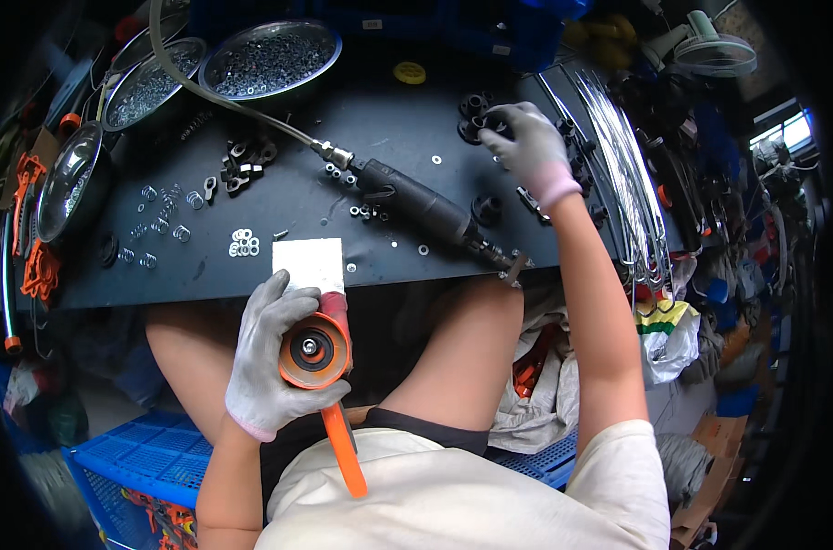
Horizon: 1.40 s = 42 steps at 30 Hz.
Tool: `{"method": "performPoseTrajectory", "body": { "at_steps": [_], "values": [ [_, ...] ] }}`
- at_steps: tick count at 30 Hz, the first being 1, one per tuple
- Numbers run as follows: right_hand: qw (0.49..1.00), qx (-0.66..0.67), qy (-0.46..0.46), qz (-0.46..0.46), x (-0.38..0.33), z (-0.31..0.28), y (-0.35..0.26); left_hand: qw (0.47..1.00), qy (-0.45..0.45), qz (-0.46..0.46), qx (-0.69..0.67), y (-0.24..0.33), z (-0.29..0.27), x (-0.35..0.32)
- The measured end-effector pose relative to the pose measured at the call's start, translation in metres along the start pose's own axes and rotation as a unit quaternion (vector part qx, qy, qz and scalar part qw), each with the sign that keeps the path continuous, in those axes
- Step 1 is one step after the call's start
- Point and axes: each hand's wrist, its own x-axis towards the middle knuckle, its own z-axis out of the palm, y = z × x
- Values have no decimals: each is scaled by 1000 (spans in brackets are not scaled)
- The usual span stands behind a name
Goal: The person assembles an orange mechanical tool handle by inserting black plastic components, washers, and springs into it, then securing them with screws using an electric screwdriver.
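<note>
My left hand (274, 353), in a grey-white glove, is closed around an orange round housing (317, 374) above my lap. A black disc with a metal bolt end sits in the housing's middle, and an orange bar (345, 454) extends from it toward me. Beyond it, a reddish grip-like part (335, 308) meets a white square pad (308, 264) at the table's front edge. My right hand (532, 151), gloved too, reaches to the far right of the table. Its thumb and fingers close on a black flanged round part (472, 129) among similar ones; the fingertips partly hide it.
A black air screwdriver (416, 202) with a hose lies across the dark table (370, 133). Springs (164, 211), washers (244, 243) and small black parts (247, 165) lie left. Metal bowls (270, 60) of small hardware stand at the back left; bent metal rods (623, 165) lie right.
</note>
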Motion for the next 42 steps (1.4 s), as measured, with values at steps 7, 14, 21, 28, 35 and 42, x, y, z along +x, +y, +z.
{"method": "performPoseTrajectory", "body": {
  "at_steps": [7,14,21,28,35,42],
  "values": [
    [990,-81,35,-110,27,33,17,998,53,-20,-5,6,7,1],
    [863,490,-118,-40,-65,-17,-98,993,112,4,-30,-4,20,4],
    [895,267,-20,-357,-137,-22,-158,990,136,11,-30,-5,25,0],
    [881,144,33,-449,-155,-12,-170,990,142,2,-6,-9,29,-4],
    [899,128,-64,-415,-143,-23,-174,989,144,7,-29,-6,25,-2],
    [884,140,-129,-428,-153,-32,-166,989,144,-6,-17,-10,26,-4]
  ]
}}
